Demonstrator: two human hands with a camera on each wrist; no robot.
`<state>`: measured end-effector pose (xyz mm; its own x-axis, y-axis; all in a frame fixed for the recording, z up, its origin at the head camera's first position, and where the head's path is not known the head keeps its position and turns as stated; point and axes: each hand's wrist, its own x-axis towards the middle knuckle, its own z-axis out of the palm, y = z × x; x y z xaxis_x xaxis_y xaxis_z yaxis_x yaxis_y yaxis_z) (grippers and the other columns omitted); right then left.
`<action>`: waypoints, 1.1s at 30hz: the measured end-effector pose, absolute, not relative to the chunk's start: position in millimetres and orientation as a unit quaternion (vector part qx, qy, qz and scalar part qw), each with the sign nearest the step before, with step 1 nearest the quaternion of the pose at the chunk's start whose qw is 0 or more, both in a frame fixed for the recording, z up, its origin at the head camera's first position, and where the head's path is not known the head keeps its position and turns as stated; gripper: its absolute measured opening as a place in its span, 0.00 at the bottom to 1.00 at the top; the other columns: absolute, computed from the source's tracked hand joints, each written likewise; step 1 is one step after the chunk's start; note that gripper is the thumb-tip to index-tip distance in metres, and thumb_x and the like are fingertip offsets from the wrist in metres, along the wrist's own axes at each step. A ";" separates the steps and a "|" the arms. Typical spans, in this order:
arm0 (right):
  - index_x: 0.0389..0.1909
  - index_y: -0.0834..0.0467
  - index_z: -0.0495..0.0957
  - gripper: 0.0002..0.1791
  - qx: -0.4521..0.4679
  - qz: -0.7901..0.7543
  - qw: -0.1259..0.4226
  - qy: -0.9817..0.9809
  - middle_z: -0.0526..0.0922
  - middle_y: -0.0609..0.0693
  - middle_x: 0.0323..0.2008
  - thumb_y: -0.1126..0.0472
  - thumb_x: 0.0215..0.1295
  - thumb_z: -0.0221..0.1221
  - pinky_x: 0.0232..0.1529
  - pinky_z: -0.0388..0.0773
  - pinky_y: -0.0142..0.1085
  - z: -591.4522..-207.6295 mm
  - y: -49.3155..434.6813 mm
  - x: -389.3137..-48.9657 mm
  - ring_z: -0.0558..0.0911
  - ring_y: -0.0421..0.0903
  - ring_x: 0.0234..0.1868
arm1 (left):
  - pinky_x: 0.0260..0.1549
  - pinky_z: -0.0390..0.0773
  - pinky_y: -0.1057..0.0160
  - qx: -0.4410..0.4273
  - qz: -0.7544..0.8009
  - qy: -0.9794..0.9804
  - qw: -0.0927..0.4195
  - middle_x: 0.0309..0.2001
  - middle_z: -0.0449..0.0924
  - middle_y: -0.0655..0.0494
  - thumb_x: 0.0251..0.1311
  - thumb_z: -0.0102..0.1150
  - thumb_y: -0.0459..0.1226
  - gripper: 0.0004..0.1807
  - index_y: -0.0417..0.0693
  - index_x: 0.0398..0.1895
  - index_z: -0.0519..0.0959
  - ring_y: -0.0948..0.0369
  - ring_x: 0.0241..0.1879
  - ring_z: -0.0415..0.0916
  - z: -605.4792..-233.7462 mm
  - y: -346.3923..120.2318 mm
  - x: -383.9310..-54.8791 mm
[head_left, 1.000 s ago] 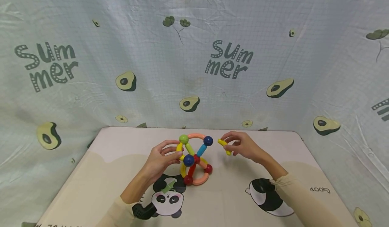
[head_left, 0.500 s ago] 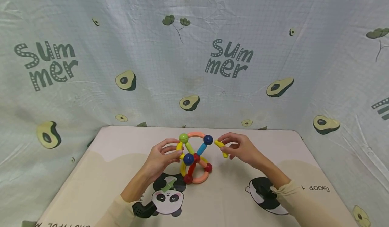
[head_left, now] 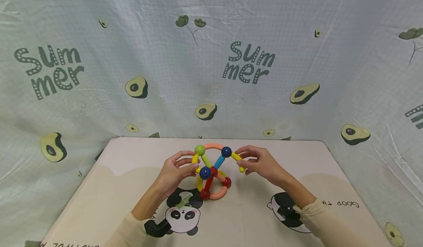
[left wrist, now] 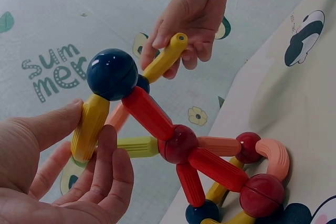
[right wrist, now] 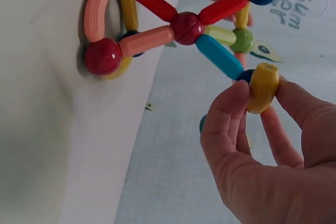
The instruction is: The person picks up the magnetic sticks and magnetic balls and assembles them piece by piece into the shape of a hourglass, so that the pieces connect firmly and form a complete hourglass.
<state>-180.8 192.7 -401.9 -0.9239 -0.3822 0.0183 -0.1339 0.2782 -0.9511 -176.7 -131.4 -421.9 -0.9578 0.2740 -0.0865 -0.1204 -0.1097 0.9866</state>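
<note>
A magnetic stick-and-ball structure of coloured rods stands on the table, its central red ball (head_left: 213,172) joining several straight rods. Its lower part is a ring of curved rods and balls. My left hand (head_left: 178,168) pinches a curved yellow rod (left wrist: 90,127) at the upper left, between the green ball (head_left: 199,150) and a dark blue ball (left wrist: 113,74). Between thumb and fingers, my right hand (head_left: 259,162) holds another curved yellow rod (head_left: 238,161). That rod's upper end is right at the upper-right dark blue ball (head_left: 226,151), while its lower end points down toward me, free.
The pale table (head_left: 125,188) carries printed pandas, one panda print (head_left: 183,219) just in front of the structure. A fabric backdrop (head_left: 165,56) with avocados and lettering rises behind the table and along its sides.
My right hand has moved left with the curved yellow rod, bringing its end from apart to right at the upper-right dark blue ball. My left hand and the structure have stayed put.
</note>
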 end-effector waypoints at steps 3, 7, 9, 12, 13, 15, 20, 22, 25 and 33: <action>0.63 0.60 0.77 0.24 -0.161 -0.591 0.126 0.780 0.80 0.63 0.55 0.56 0.70 0.66 0.45 0.85 0.42 -402.0 196.0 -178.5 0.87 0.55 0.44 | 0.48 0.83 0.59 0.058 0.743 0.654 0.132 0.55 0.80 0.34 0.66 0.66 0.31 0.26 0.38 0.65 0.71 0.54 0.46 0.84 -421.8 -130.7 -176.7; 0.66 0.60 0.74 0.27 -0.150 -0.614 0.154 0.760 0.80 0.64 0.58 0.56 0.70 0.66 0.49 0.84 0.43 -403.6 198.3 -175.0 0.86 0.55 0.48 | 0.48 0.83 0.59 0.055 0.743 0.654 0.131 0.56 0.78 0.32 0.67 0.66 0.31 0.26 0.39 0.66 0.71 0.54 0.46 0.84 -421.9 -130.2 -176.4; 0.68 0.60 0.73 0.28 -0.144 -0.628 0.164 0.747 0.80 0.64 0.58 0.56 0.70 0.66 0.50 0.83 0.43 -405.2 198.6 -173.1 0.86 0.55 0.49 | 0.48 0.83 0.58 0.054 0.743 0.654 0.132 0.57 0.77 0.31 0.67 0.66 0.31 0.26 0.39 0.66 0.71 0.54 0.46 0.85 -422.0 -129.9 -176.3; 0.69 0.60 0.72 0.29 -0.141 -0.641 0.165 0.736 0.81 0.64 0.59 0.57 0.70 0.66 0.51 0.83 0.42 -407.6 197.1 -169.9 0.86 0.56 0.50 | 0.48 0.83 0.59 0.053 0.741 0.656 0.132 0.58 0.77 0.30 0.67 0.66 0.31 0.26 0.39 0.66 0.71 0.54 0.46 0.84 -422.3 -130.0 -176.1; 0.68 0.60 0.72 0.29 -0.142 -0.643 0.161 0.735 0.81 0.64 0.58 0.57 0.70 0.66 0.51 0.83 0.42 -408.4 196.0 -168.8 0.86 0.56 0.50 | 0.48 0.83 0.59 0.052 0.741 0.656 0.132 0.58 0.77 0.30 0.67 0.66 0.31 0.26 0.39 0.66 0.72 0.54 0.46 0.84 -422.3 -129.9 -176.1; 0.68 0.60 0.72 0.29 -0.142 -0.647 0.152 0.733 0.81 0.63 0.58 0.57 0.70 0.67 0.51 0.83 0.42 -410.2 193.0 -167.1 0.86 0.58 0.50 | 0.48 0.83 0.59 0.052 0.740 0.658 0.130 0.57 0.77 0.31 0.66 0.67 0.32 0.26 0.39 0.66 0.72 0.54 0.46 0.84 -422.1 -130.1 -175.8; 0.66 0.61 0.73 0.26 -0.148 -0.663 0.132 0.722 0.79 0.64 0.58 0.58 0.70 0.66 0.51 0.83 0.45 -414.1 182.8 -164.0 0.86 0.59 0.50 | 0.47 0.83 0.60 0.051 0.739 0.659 0.128 0.57 0.77 0.31 0.67 0.66 0.32 0.26 0.39 0.66 0.72 0.54 0.46 0.84 -421.8 -129.4 -176.1; 0.65 0.61 0.74 0.25 -0.149 -0.671 0.128 0.715 0.78 0.64 0.59 0.59 0.71 0.65 0.52 0.83 0.46 -415.2 179.2 -163.0 0.86 0.59 0.49 | 0.47 0.83 0.60 0.051 0.740 0.658 0.128 0.57 0.77 0.31 0.67 0.66 0.32 0.25 0.39 0.65 0.72 0.54 0.46 0.84 -421.9 -129.2 -176.3; 0.64 0.61 0.74 0.24 -0.150 -0.681 0.126 0.705 0.77 0.66 0.60 0.60 0.71 0.65 0.52 0.83 0.46 -416.8 175.0 -161.6 0.86 0.62 0.50 | 0.47 0.83 0.60 0.051 0.743 0.655 0.129 0.56 0.79 0.34 0.66 0.66 0.31 0.25 0.39 0.65 0.72 0.54 0.46 0.84 -422.1 -128.8 -176.5; 0.61 0.62 0.77 0.22 -0.149 -0.688 0.122 0.700 0.77 0.65 0.60 0.59 0.70 0.66 0.51 0.83 0.48 -420.2 168.2 -160.7 0.86 0.59 0.50 | 0.47 0.83 0.60 0.053 0.745 0.652 0.131 0.55 0.79 0.33 0.66 0.66 0.31 0.26 0.38 0.65 0.71 0.55 0.45 0.84 -423.0 -130.1 -176.6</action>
